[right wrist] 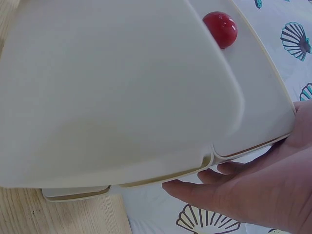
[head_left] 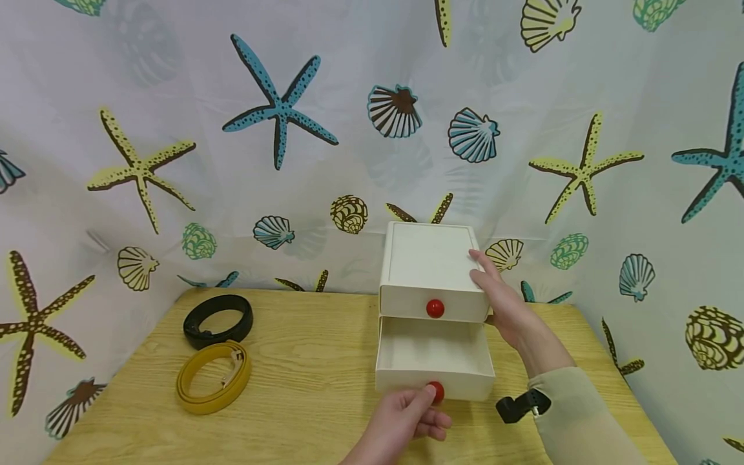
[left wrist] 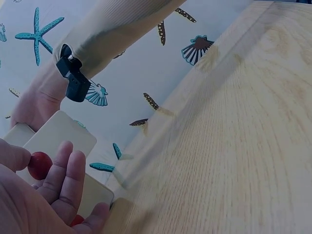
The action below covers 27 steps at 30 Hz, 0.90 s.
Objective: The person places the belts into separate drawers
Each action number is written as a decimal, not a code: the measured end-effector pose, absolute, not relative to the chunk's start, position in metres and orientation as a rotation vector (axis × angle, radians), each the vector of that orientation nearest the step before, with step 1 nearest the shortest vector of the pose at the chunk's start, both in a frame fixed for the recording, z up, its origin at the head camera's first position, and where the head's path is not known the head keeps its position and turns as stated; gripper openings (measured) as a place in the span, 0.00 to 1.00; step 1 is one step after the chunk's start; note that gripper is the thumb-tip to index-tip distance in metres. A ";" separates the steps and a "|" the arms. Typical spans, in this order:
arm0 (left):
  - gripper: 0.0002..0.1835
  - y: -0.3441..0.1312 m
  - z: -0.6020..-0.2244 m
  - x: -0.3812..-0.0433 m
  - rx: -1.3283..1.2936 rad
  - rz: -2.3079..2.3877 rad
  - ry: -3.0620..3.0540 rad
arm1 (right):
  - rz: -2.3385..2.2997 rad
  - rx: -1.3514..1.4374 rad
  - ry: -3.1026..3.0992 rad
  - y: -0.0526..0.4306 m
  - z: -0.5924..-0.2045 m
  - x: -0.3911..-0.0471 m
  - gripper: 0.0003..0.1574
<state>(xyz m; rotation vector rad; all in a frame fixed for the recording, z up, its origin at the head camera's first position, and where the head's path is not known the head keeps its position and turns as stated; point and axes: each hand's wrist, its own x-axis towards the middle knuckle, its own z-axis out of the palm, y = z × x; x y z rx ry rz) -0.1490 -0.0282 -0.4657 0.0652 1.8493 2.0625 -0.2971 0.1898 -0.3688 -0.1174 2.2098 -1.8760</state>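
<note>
A white chest of small drawers (head_left: 430, 258) with red ball knobs stands on the table. Its middle drawer (head_left: 433, 345) is pulled out and bare inside; a lower drawer (left wrist: 95, 195) shows beneath it in the left wrist view. My left hand (head_left: 407, 416) pinches the pulled-out drawer's red knob (left wrist: 40, 165) between thumb and fingers. Against the chest's right side lies my right hand (head_left: 508, 313), two fingertips at the top edge. In the right wrist view, its other fingers (right wrist: 195, 192) stretch nearly straight along the side; the thumb is hard to make out.
At the left of the wooden table (head_left: 308, 381) lie a coiled black belt (head_left: 244, 316) and a coiled yellow belt (head_left: 203, 405), touching or nearly so. A curtain (head_left: 331, 161) printed with starfish and shells closes off the back and sides.
</note>
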 end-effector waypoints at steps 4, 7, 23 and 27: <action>0.23 -0.029 -0.464 -0.146 0.057 2.040 1.859 | -1.870 -0.120 2.215 0.190 -0.368 -0.297 0.42; 0.23 -0.029 -0.463 -0.144 0.066 2.050 1.849 | -1.871 -0.120 2.215 0.190 -0.368 -0.297 0.42; 0.25 -0.033 -0.464 -0.134 0.073 2.039 1.828 | -1.878 -0.111 2.206 0.190 -0.368 -0.296 0.41; 0.25 -0.034 -0.463 -0.133 0.062 2.031 1.817 | -1.879 -0.108 2.204 0.190 -0.367 -0.296 0.41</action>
